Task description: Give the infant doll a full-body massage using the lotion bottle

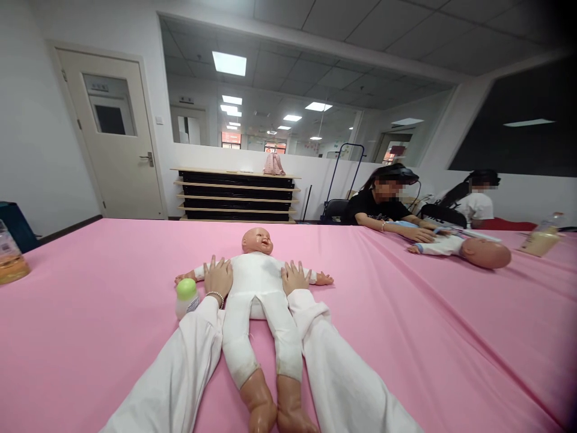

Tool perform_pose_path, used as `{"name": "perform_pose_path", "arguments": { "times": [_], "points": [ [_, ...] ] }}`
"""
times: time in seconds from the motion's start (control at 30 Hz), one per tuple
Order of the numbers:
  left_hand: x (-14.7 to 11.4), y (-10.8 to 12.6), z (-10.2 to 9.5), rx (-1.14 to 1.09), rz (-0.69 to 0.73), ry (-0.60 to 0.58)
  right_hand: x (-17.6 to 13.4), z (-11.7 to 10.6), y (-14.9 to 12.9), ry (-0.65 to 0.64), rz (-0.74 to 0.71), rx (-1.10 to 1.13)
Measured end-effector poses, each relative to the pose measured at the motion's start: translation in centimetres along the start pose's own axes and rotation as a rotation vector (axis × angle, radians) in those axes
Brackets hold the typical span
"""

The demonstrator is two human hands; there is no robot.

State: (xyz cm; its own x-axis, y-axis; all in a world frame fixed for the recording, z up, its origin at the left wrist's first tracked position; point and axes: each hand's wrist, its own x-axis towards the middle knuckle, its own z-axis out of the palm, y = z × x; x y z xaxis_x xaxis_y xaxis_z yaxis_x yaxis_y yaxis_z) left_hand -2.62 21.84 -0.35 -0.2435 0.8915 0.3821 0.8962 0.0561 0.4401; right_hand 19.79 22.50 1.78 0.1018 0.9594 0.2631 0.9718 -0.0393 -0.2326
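A baby doll [258, 282] in a white cloth body lies on its back on the pink tablecloth [112, 282], head away from me and bare feet toward me. My left hand [219, 275] grips the doll's side under its arm, a bead bracelet on the wrist. My right hand [294, 278] holds the other side of the torso the same way. Both of my arms are in white sleeves. A small bottle with a green cap [186, 297] stands just left of my left wrist.
Two other people sit at the far right of the table with another doll [469, 249] lying in front of them. A bottle [541, 239] stands at the right, a jar [11, 260] at the left edge. Low shelves [237, 193] and a door [115, 132] are behind.
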Motion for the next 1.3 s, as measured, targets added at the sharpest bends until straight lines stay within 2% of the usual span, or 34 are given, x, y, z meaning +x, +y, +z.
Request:
{"name": "perform_pose_path", "arguments": {
  "times": [0.1,0.2,0.3,0.4,0.5,0.6,0.73,0.83,0.93,1.07,1.3],
  "points": [
    [-0.2,-0.1,-0.1,0.03,-0.105,0.147,-0.1,0.1,0.1,0.11,0.083,0.003],
    [-0.1,-0.2,-0.2,-0.04,-0.113,0.202,0.1,0.2,0.0,0.145,-0.03,0.04],
    [0.3,-0.3,-0.1,-0.129,-0.081,0.201,0.3,0.2,-0.1,0.073,-0.137,0.08],
    [0.5,-0.3,0.1,-0.211,0.027,0.148,0.4,0.0,-0.2,0.015,-0.164,0.097],
    [0.5,-0.1,0.1,-0.22,0.136,-0.017,0.3,-0.2,-0.3,-0.018,-0.233,0.079],
    [0.2,0.2,0.0,-0.14,0.111,-0.097,0.3,-0.3,-0.3,-0.07,-0.262,0.069],
    [-0.4,0.1,-0.1,-0.022,-0.013,-0.005,0.1,-0.1,-0.2,-0.08,-0.141,0.065],
    [-0.7,-0.1,-0.1,0.038,-0.106,0.082,-0.2,0.0,0.0,0.03,-0.011,0.032],
    [-0.8,-0.4,-0.3,0.054,-0.157,0.116,-0.5,0.1,0.1,0.13,0.043,0.024],
    [-0.8,-0.3,-0.6,0.035,-0.203,0.168,-0.2,0.0,0.3,0.18,0.009,0.061],
    [-0.7,-0.2,-0.5,0.005,-0.161,0.206,0.3,-0.5,0.7,0.196,-0.201,0.023]
  ]
}}
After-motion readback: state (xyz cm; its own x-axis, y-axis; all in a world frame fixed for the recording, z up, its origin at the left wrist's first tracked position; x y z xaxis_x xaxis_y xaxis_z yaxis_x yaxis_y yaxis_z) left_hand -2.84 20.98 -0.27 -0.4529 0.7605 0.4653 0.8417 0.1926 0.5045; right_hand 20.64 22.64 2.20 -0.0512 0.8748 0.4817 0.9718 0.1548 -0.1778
